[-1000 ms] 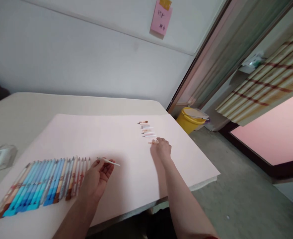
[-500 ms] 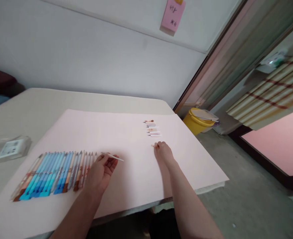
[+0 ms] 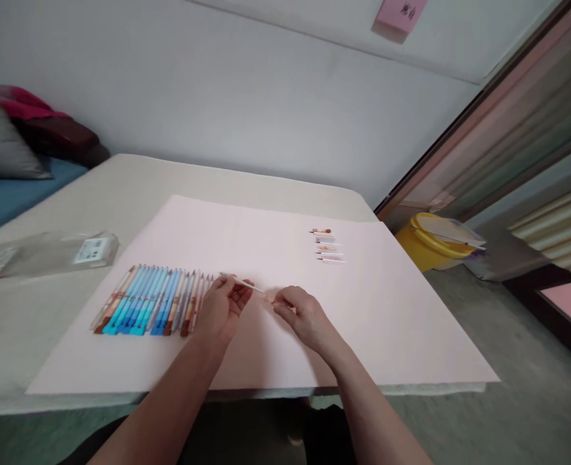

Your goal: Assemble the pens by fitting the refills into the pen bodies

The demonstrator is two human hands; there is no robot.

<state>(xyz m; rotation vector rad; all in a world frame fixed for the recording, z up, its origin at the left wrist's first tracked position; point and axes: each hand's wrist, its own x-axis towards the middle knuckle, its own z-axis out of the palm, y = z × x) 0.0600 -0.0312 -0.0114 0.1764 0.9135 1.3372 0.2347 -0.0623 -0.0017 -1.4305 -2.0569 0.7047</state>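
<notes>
My left hand point(image 3: 225, 309) pinches a thin white pen point(image 3: 245, 284) that points to the right, just right of a row of several blue and brown pens point(image 3: 152, 299) lying side by side on a pale pink sheet point(image 3: 387, 310). My right hand point(image 3: 301, 314) sits close to the pen's tip with its fingers curled around a small pinkish cap point(image 3: 274, 302). A short row of several small pen caps point(image 3: 327, 245) lies farther back on the sheet to the right.
The sheet covers a beige table point(image 3: 135, 181). A clear plastic packet point(image 3: 48, 252) lies at the table's left. A yellow bucket point(image 3: 428, 240) stands on the floor at the right. Cushions point(image 3: 19, 135) lie at the far left. A pink note point(image 3: 399, 13) hangs on the wall.
My right hand has come back from the row of caps toward my left hand, carrying a small cap. The camera has swung to the left.
</notes>
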